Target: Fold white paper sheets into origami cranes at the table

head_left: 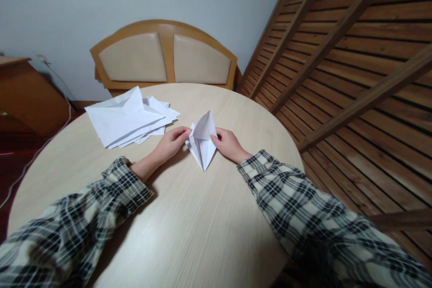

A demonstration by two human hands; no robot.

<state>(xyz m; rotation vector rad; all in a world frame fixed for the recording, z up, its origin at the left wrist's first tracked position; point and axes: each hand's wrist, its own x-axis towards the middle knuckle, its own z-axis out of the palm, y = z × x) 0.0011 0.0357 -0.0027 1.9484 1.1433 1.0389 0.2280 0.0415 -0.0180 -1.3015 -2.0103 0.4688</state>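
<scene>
A folded piece of white paper [204, 131] is held over the round table, its upper flap raised to a point and its lower end narrowing to a tip towards me. My left hand [173, 143] pinches its left edge between thumb and fingers. At the right edge, my right hand [229, 143] grips the paper with the thumb on the near face and the fingers behind, partly hidden. Creases and layered flaps show in the middle of the paper.
A loose stack of white paper sheets [124, 117], some with folds, lies on the left of the round table [202, 220]. Behind the table stands a padded wooden headboard [164, 54]. Wooden slats [337, 63] slope on the right; a cabinet [20, 94] and a cable [43, 146] are at left.
</scene>
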